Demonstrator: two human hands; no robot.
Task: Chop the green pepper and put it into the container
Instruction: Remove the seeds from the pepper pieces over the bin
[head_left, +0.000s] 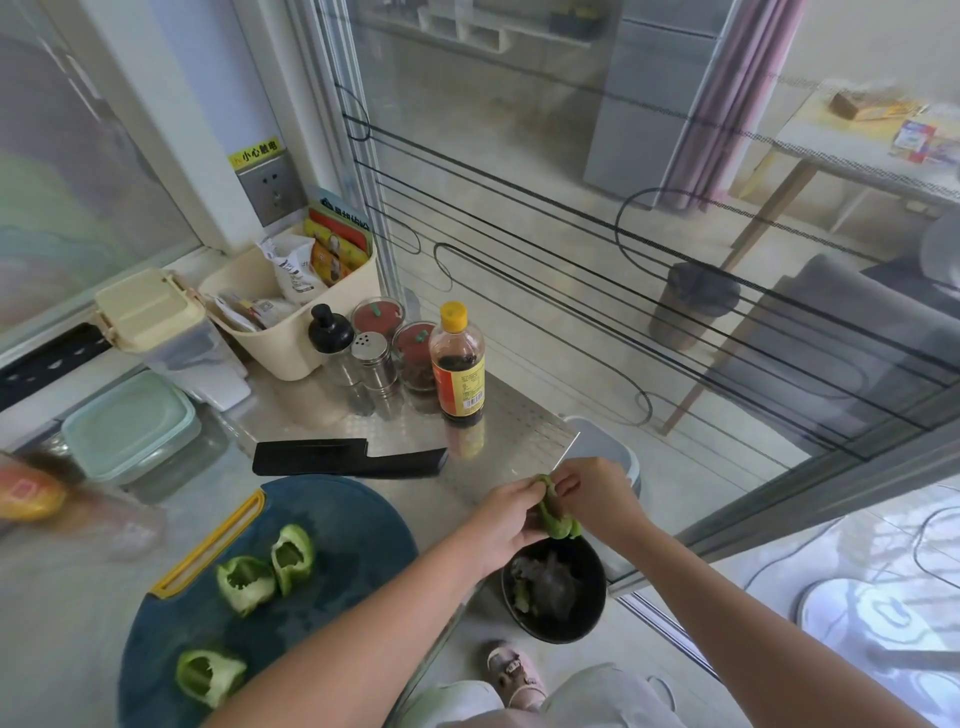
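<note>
1. Hands. Your left hand (506, 512) and right hand (597, 499) meet beyond the right edge of the counter (519, 415). Both pinch the same held piece (558, 522) of green pepper. The left-hand fingers curl round its left side. The right-hand thumb and fingers close on its upper end. You cannot tell which fingertips bear on the inner face, as the hands cover it.

2. Held piece. It hangs between the two hands, directly above the open bin (571, 631). The bin is black, stands on the floor below counter level and contains dark scraps. The piece is not touching the bin.

3. Remaining pepper. Three hollow pieces lie on the blue board (337, 519), cut sides up:
- rear piece (293, 556), touching the next one;
- mid piece (245, 582), near the board's yellow strip;
- front piece (208, 675), apart from the other two, near the board's lower edge.

4. Knife. The black knife (348, 457) lies flat on the counter just behind the board, handle to the right. Neither hand touches it.

5. Container. The container (130, 423) with the pale green lid sits at the left of the counter, well apart from your hands. Its lid is on.

6. Other items. A dark sauce bottle (458, 364) with a yellow cap stands upright behind the knife. A cream basket (280, 358) of packets sits further back.
</note>
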